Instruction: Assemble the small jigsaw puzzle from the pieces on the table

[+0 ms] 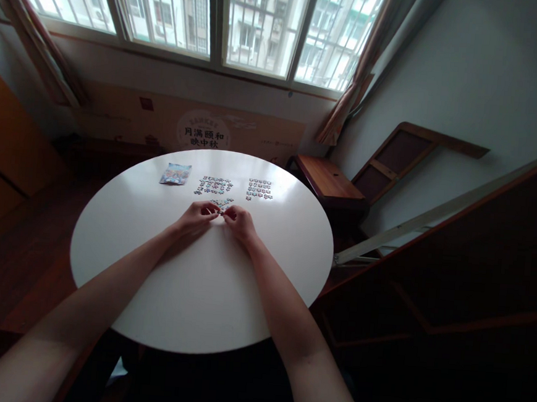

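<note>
My left hand (197, 215) and my right hand (240, 221) rest close together on a round white table (130, 240), fingertips meeting in a pinch on small jigsaw puzzle pieces (222, 205) between them. Just beyond my hands lie two loose groups of puzzle pieces: one group (212, 186) to the left, another group (259, 189) to the right. A small picture card or packet (176, 173) lies flat further left on the table.
A wooden chair or bench (328, 178) stands at the table's far right. A cardboard box with printed characters (200, 127) leans under the barred window (218, 11). A dark wooden frame (455, 253) fills the right side. Wooden cabinet at the left.
</note>
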Demonstrator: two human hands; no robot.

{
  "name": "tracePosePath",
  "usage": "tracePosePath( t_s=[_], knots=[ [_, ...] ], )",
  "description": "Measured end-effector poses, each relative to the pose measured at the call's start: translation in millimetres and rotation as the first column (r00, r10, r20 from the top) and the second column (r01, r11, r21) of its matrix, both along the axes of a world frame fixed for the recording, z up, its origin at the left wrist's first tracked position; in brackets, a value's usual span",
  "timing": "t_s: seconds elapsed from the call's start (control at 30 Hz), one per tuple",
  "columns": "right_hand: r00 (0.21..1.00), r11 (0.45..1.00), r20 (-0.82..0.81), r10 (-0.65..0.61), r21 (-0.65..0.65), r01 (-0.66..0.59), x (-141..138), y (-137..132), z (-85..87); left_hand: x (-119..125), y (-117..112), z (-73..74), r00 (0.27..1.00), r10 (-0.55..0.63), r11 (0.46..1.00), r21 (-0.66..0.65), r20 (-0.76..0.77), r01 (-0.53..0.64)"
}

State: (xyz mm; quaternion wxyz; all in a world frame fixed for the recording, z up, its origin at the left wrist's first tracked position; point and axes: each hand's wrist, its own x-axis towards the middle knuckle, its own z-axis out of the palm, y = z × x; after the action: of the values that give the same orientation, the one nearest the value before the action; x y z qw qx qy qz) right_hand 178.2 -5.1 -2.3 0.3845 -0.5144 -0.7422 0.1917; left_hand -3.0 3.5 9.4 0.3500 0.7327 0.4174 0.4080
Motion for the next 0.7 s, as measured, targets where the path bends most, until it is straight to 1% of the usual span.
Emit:
tracePosePath(
  t_s=[0.7],
  knots=[
    [0.999, 1.000, 0.040, -0.010, -0.021, 0.011, -0.2, -4.4, 5.7, 0.1, -0.3, 0.0, 1.000, -0.015, 1.000, 0.006, 0.004, 0.015]
  ],
)
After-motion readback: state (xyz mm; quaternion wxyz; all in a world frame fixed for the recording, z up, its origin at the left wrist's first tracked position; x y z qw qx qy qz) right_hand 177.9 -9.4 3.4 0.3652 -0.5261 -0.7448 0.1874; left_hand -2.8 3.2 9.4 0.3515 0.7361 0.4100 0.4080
